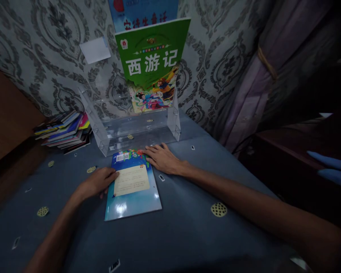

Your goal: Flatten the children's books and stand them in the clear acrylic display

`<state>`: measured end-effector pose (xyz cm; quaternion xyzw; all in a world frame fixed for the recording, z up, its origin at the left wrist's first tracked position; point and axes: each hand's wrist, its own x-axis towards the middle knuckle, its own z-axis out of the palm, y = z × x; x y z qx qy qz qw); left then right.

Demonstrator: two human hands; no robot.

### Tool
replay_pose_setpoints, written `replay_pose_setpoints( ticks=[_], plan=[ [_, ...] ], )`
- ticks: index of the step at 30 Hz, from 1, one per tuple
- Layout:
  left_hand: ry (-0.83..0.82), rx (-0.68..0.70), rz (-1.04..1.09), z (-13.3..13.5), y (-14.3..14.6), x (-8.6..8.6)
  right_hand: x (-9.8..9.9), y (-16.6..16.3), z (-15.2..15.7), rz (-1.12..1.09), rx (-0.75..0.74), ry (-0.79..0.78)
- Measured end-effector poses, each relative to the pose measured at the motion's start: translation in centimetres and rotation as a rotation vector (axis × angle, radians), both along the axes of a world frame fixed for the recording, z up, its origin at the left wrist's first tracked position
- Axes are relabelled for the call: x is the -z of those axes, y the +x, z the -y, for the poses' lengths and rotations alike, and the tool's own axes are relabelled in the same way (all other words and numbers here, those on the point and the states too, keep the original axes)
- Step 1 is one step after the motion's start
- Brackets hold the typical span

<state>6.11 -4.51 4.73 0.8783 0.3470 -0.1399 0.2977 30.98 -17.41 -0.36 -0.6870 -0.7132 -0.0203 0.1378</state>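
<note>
A blue book (133,206) lies on the cloth, its back cover up with a cream text panel and a barcode. My left hand (98,182) is closed at its left edge, thumb on the cover and the other fingers curled, partly hidden. My right hand (165,159) is open, its fingers stretched out over the book's top right corner. Just beyond the book stands a clear acrylic display rack (139,140). In the rack, a green book (153,76) stands upright with white Chinese characters, and a blue book with red characters (144,15) rises behind it.
A stack of books (66,131) is at the left by the wall. The table (193,235) has a grey-blue cloth with yellow spots. A white card (95,50) is on the patterned wall; a tied curtain (248,98) hangs at the right. Brown wood (11,113) borders the left.
</note>
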Motion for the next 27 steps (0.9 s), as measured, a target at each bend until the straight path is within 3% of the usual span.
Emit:
replay_pose_setpoints(
  ticks=[4, 9, 11, 19, 27],
  plan=[
    [0.061, 0.022, -0.033, 0.2, 0.1, 0.0, 0.2, 0.2, -0.1, 0.009, 0.012, -0.005],
    [0.661, 0.01, -0.137, 2.0, 1.2, 0.0, 0.4, 0.2, -0.1, -0.029, 0.016, 0.006],
    [0.784, 0.005, -0.088, 2.4, 1.6, 0.5, 0.5, 0.2, -0.1, -0.036, 0.02, 0.003],
    [0.692, 0.186, 0.331, -0.1, 2.8, 4.2, 0.7, 0.2, -0.2, -0.048, 0.019, 0.033],
    [0.642, 0.359, 0.42, -0.3, 6.0, 4.4, 0.6, 0.7, -0.2, -0.194, -0.006, 0.053]
  ],
)
